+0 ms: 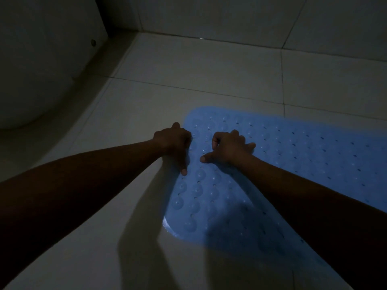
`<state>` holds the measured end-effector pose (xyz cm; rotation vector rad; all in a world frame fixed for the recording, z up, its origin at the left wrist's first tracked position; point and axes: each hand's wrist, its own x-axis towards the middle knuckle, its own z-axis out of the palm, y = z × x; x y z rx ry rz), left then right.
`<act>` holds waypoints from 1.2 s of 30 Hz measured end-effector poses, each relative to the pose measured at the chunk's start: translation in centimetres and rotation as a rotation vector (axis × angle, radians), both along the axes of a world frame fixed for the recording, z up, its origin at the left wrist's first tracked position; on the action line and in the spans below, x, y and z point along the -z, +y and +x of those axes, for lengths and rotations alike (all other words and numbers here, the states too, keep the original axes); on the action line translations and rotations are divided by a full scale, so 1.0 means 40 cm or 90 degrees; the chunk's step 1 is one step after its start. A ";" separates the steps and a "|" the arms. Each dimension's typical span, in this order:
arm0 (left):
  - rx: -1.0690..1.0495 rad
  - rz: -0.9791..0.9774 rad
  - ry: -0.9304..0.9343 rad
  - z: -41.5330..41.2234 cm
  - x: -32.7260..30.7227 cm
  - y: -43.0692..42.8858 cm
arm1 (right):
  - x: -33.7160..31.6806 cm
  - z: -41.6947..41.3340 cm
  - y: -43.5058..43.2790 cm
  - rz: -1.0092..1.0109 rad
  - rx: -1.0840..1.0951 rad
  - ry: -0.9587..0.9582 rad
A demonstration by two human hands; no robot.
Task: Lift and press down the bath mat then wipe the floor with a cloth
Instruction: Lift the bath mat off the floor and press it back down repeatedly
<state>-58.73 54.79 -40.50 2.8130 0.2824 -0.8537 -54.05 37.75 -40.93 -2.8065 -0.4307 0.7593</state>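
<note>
Blue bath mat [272, 164] lies flat on the tiled floor [188, 80]. Your left hand [172, 141] curls at its left edge; whether it grips, I cannot tell. Your right hand [228, 147] presses down, half-clenched, grasping nothing. Suction cups may resist, then release suddenly.

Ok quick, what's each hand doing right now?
Left hand: fingers curled at the bath mat edge, thumb on it; a real grip cannot be told.
Right hand: pressing on the mat, fingers bent, holding nothing.
</note>
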 end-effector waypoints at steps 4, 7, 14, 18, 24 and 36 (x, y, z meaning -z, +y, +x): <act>0.001 0.005 -0.009 -0.010 -0.007 -0.006 | -0.007 -0.003 -0.002 -0.010 -0.037 0.013; 0.004 -0.026 -0.013 -0.031 -0.011 -0.005 | -0.014 -0.016 -0.018 -0.025 -0.078 0.019; -0.005 -0.099 -0.046 -0.125 -0.013 -0.013 | -0.022 -0.051 -0.029 -0.048 -0.103 0.023; 0.024 -0.075 -0.041 -0.112 -0.015 -0.011 | -0.023 -0.051 -0.007 -0.074 -0.066 0.039; 0.044 -0.038 -0.034 -0.091 -0.010 -0.015 | -0.031 -0.031 0.066 -0.169 -0.031 0.082; 0.084 -0.037 -0.051 -0.193 -0.010 -0.005 | -0.024 -0.109 -0.029 -0.078 -0.143 0.033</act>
